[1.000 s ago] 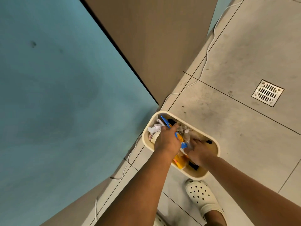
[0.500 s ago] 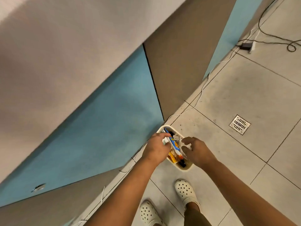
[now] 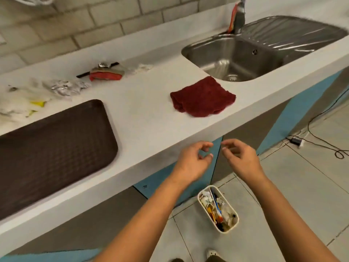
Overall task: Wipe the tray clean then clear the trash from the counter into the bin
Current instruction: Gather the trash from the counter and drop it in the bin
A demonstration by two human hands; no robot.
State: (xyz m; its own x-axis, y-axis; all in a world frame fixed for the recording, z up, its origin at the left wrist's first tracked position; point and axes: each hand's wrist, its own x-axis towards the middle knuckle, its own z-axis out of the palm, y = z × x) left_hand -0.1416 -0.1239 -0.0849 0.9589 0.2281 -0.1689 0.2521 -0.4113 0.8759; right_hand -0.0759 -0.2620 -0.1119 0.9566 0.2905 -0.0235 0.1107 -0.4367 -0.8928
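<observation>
A dark brown tray point(image 3: 56, 140) lies on the white counter point(image 3: 147, 118) at the left. A red cloth point(image 3: 203, 97) lies folded near the sink. Trash sits along the counter's back: crumpled foil point(image 3: 66, 87), white plastic wrap with yellow bits point(image 3: 20, 103), and a red wrapper with a black stick point(image 3: 104, 73). The cream bin point(image 3: 219, 208) stands on the floor below, full of wrappers. My left hand point(image 3: 192, 159) and my right hand point(image 3: 239, 157) hover in front of the counter edge, above the bin, fingers loosely curled and holding nothing.
A steel sink point(image 3: 245, 59) with a tap point(image 3: 238, 16) is set in the counter at the right. Black cables and an adapter point(image 3: 296, 141) lie on the tiled floor at the right. A shoe point(image 3: 212, 253) shows at the bottom.
Both hands have come up out of the bin and hold nothing. The view has swung up from the floor to the counter top.
</observation>
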